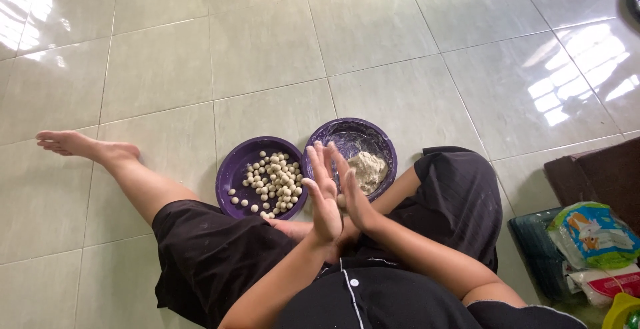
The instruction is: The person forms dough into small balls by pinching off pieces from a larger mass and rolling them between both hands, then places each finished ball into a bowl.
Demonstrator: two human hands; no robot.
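My left hand (323,192) and right hand (351,192) pressed flat together, palms meeting, above two purple bowls: dough balls (273,181), dough lump (367,169).

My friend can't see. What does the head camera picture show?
A person sitting on a tiled floor presses the left hand and right hand together, palms flat. In front sit two purple bowls: one of small dough balls, one holding a dough lump.

Whatever lies between the pressed hands (337,196)
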